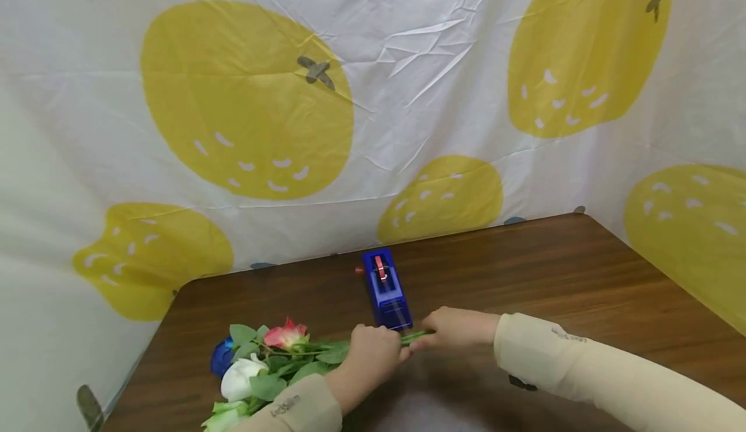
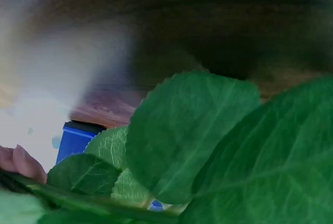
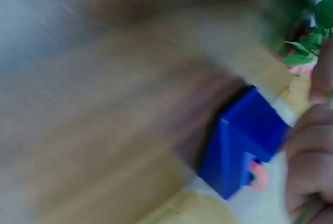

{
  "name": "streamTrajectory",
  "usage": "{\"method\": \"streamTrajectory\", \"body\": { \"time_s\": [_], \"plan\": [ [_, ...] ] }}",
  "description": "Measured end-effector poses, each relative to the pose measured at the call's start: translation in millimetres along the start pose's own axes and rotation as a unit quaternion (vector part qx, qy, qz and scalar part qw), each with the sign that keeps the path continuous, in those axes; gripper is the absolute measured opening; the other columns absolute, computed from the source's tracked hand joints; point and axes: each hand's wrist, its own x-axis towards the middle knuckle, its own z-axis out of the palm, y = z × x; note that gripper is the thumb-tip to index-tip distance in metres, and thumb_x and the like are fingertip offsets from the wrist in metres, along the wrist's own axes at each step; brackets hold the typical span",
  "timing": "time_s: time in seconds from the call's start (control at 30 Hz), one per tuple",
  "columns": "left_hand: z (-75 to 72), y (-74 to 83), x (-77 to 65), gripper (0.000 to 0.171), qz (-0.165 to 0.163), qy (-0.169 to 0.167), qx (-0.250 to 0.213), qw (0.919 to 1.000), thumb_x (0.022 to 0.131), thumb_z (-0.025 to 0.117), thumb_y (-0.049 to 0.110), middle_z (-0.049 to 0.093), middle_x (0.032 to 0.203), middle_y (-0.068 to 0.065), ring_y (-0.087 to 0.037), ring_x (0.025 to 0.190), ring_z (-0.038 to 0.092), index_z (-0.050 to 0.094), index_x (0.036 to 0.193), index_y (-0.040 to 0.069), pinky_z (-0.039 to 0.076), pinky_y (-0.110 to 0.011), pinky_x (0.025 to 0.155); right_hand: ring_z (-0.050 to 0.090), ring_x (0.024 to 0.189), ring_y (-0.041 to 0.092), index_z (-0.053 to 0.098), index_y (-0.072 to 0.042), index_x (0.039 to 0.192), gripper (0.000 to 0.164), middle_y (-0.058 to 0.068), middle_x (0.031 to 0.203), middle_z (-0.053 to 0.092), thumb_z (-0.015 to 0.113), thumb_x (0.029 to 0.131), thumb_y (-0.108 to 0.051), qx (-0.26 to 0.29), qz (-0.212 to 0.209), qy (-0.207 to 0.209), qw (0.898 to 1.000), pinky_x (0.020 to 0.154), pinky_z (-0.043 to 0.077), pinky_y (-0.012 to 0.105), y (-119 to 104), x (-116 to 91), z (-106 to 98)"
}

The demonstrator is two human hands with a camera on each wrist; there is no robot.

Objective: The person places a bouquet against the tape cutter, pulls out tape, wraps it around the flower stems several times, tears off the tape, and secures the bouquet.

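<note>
A bunch of roses lies across the front left of the table, with a red-pink rose (image 1: pixel 287 335), a white rose (image 1: pixel 242 378) and a blue rose (image 1: pixel 222 357) among green leaves (image 2: pixel 192 135). My left hand (image 1: pixel 371 359) grips the stems below the leaves. Close by on the right, my right hand (image 1: pixel 451 328) has its fingers curled round the stem ends (image 1: pixel 414 337); a bit of stem shows at the curled fingers (image 3: pixel 315 161) in the right wrist view. Just beyond both hands stands a blue box-shaped device (image 1: pixel 387 289) with a red part on top.
The brown wooden table (image 1: pixel 507 270) reaches back to a white cloth (image 1: pixel 408 63) printed with yellow fruit, which hangs behind and at both sides. A pale flower (image 1: pixel 226 416) is at the lower left, partly cut off by the frame. A small dark object (image 1: pixel 522 383) shows under the right sleeve.
</note>
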Motion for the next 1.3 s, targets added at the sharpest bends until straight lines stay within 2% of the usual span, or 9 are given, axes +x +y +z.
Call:
{"method": "streamTrajectory", "body": {
  "time_s": [0.2, 0.3, 0.37, 0.53, 0.6, 0.73, 0.87, 1.07, 1.3],
  "plan": [
    [-3.1, -4.1, 2.6, 0.045, 0.005, -0.073, -0.069, 0.9949, 0.081, 0.057, 0.049, 0.054, 0.051, 0.002, -0.013, 0.046, 0.051, 0.052, 0.051, 0.016, 0.038, -0.030, 0.045, 0.034, 0.056, 0.004, 0.052, -0.010, 0.072, 0.032, -0.009, 0.063, 0.037, 0.051, 0.093, -0.035, 0.056, -0.067, 0.006, 0.996, 0.052, 0.030, 0.020, 11.7, -1.7, 12.4],
    [-2.6, -11.9, 8.2, 0.037, 0.013, -0.137, -0.199, 0.9704, 0.080, 0.062, 0.038, 0.049, 0.050, 0.006, -0.009, 0.046, 0.045, 0.050, 0.053, 0.016, 0.036, -0.028, 0.047, 0.033, 0.055, 0.002, 0.051, -0.009, 0.072, 0.032, -0.010, 0.062, 0.035, 0.050, 0.094, -0.032, 0.056, -0.092, 0.015, 0.994, 0.052, 0.030, 0.018, 13.3, -3.6, 16.3],
    [-6.1, -20.3, 13.7, 0.032, 0.012, -0.208, -0.316, 0.9256, 0.081, 0.065, 0.032, 0.052, 0.051, 0.005, -0.008, 0.046, 0.046, 0.053, 0.055, 0.014, 0.038, -0.025, 0.047, 0.033, 0.054, 0.001, 0.051, -0.008, 0.072, 0.031, -0.011, 0.061, 0.035, 0.050, 0.094, -0.031, 0.043, -0.107, 0.023, 0.993, 0.052, 0.029, 0.017, 13.7, -4.5, 18.2],
    [-16.2, -41.4, 29.7, 0.023, -0.003, -0.390, -0.524, 0.7575, 0.084, 0.066, 0.019, 0.068, 0.072, -0.014, -0.019, 0.061, 0.064, 0.066, 0.076, -0.003, 0.052, -0.031, 0.061, 0.032, 0.052, -0.001, 0.048, -0.012, 0.071, 0.030, -0.012, 0.060, 0.033, 0.049, 0.094, -0.031, 0.022, -0.121, 0.046, 0.991, 0.050, 0.030, 0.016, 14.8, -4.0, 23.2],
    [-14.1, -46.7, 34.5, 0.020, 0.002, -0.433, -0.561, 0.7053, 0.085, 0.063, 0.013, 0.069, 0.080, -0.017, -0.019, 0.067, 0.065, 0.066, 0.084, -0.007, 0.053, -0.033, 0.069, 0.032, 0.052, -0.001, 0.045, -0.014, 0.070, 0.030, -0.012, 0.059, 0.032, 0.049, 0.093, -0.031, 0.021, -0.121, 0.052, 0.991, 0.050, 0.030, 0.016, 15.3, -3.6, 25.3],
    [-4.9, -52.7, 38.3, 0.021, 0.015, -0.472, -0.612, 0.6342, 0.086, 0.060, 0.007, 0.070, 0.087, -0.013, -0.013, 0.070, 0.064, 0.064, 0.097, -0.010, 0.050, -0.029, 0.077, 0.031, 0.052, -0.001, 0.043, -0.015, 0.069, 0.029, -0.013, 0.060, 0.031, 0.050, 0.093, -0.030, 0.013, -0.123, 0.060, 0.990, 0.050, 0.029, 0.015, 16.3, -3.2, 29.6],
    [4.1, -54.7, 37.6, 0.024, 0.010, -0.466, -0.661, 0.5879, 0.088, 0.056, 0.004, 0.069, 0.092, -0.010, -0.013, 0.076, 0.063, 0.059, 0.106, -0.012, 0.047, -0.030, 0.085, 0.032, 0.053, -0.002, 0.048, -0.014, 0.072, 0.027, -0.013, 0.061, 0.034, 0.050, 0.093, -0.030, 0.007, -0.118, 0.062, 0.991, 0.050, 0.030, 0.016, 16.9, -3.8, 32.4],
    [9.9, -54.7, 34.2, 0.024, -0.024, -0.440, -0.689, 0.5752, 0.088, 0.056, 0.003, 0.068, 0.085, 0.000, -0.013, 0.075, 0.061, 0.059, 0.108, -0.010, 0.045, -0.031, 0.088, 0.032, 0.053, -0.002, 0.048, -0.014, 0.071, 0.027, -0.014, 0.061, 0.033, 0.051, 0.093, -0.031, 0.003, -0.118, 0.065, 0.991, 0.050, 0.030, 0.016, 15.8, -5.5, 32.4],
    [7.2, -52.5, 27.7, 0.020, -0.065, -0.387, -0.664, 0.6361, 0.082, 0.063, 0.003, 0.067, 0.078, 0.000, -0.011, 0.080, 0.061, 0.064, 0.099, -0.007, 0.045, -0.029, 0.085, 0.031, 0.052, -0.002, 0.045, -0.015, 0.069, 0.029, -0.014, 0.060, 0.032, 0.051, 0.093, -0.031, 0.000, -0.121, 0.070, 0.990, 0.049, 0.029, 0.016, 14.9, -4.3, 33.4]
  ]
}}
